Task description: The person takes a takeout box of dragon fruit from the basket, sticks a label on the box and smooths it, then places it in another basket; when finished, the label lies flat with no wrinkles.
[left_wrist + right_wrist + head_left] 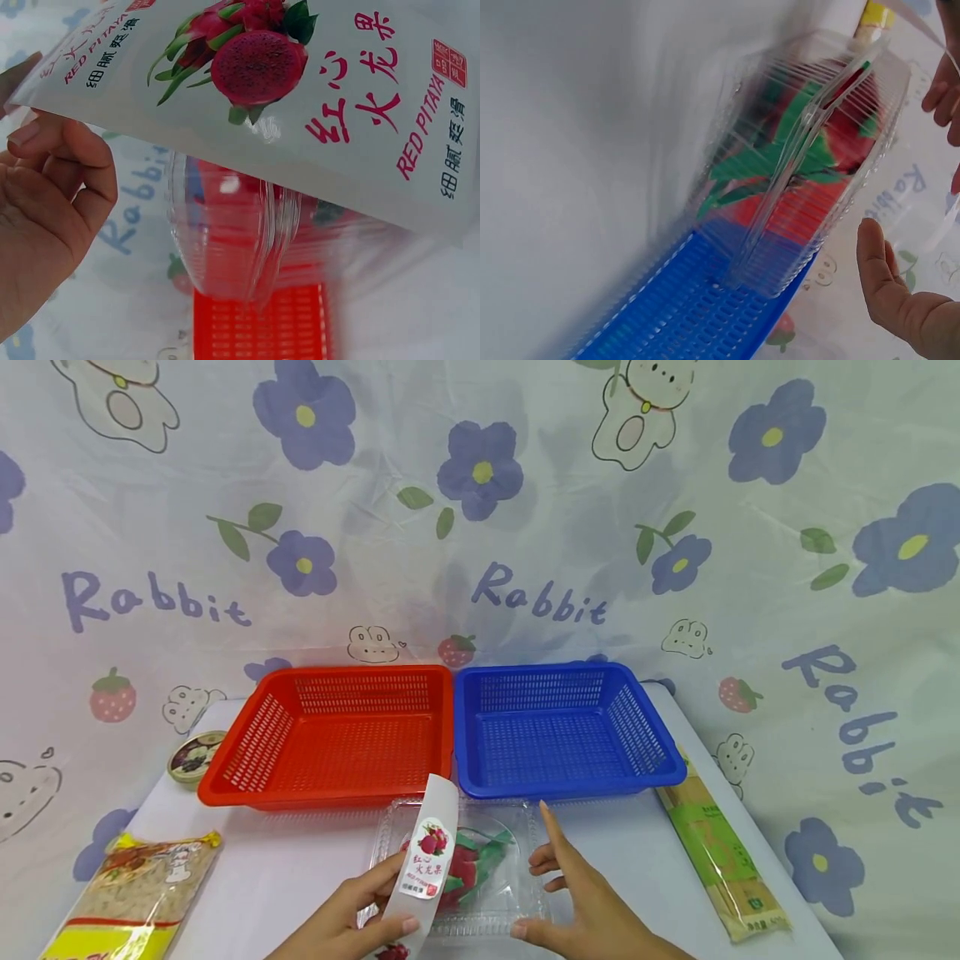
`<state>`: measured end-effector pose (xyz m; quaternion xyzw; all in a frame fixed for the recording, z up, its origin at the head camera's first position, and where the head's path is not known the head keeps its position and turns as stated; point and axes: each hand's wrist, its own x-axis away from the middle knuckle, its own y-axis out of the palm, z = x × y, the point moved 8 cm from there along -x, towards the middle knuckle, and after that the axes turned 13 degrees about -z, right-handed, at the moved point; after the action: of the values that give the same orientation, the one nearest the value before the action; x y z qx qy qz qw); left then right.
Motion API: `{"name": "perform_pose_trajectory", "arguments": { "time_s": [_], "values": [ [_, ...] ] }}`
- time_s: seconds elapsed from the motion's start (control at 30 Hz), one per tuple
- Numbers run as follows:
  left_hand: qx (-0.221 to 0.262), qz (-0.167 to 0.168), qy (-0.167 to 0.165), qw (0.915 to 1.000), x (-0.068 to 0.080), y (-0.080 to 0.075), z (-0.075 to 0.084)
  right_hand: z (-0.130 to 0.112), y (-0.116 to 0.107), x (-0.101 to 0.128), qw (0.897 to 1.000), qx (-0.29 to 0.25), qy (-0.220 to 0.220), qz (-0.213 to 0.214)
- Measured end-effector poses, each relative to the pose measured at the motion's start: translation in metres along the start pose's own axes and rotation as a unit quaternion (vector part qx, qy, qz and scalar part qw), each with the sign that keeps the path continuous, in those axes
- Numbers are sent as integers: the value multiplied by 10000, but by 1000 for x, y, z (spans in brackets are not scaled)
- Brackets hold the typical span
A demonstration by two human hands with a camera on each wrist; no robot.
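Left hand (341, 917) pinches printed strip (425, 868), thumb on near face, fingers behind; strip slants over left part of clear box (497, 906). Right hand (591, 897) beside right edge of box, fingers spread, no plain contact. Inside box: red-green dragon fruit (467, 867). Behind box: red basket (360, 743) to left, blue basket (540, 739) to right. Step, judged: lining strip up with box. Next move likely calls for right hand steadying box, strip laid straight across.
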<state>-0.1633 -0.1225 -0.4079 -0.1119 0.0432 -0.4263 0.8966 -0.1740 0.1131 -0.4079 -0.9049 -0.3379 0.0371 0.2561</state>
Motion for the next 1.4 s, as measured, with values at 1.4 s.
{"name": "perform_pose_trajectory", "arguments": {
  "time_s": [1.4],
  "values": [
    [671, -509, 650, 9943, -27, 34, 11, -30, 38, -16, 9935, -185, -286, -1088]
  ]
}}
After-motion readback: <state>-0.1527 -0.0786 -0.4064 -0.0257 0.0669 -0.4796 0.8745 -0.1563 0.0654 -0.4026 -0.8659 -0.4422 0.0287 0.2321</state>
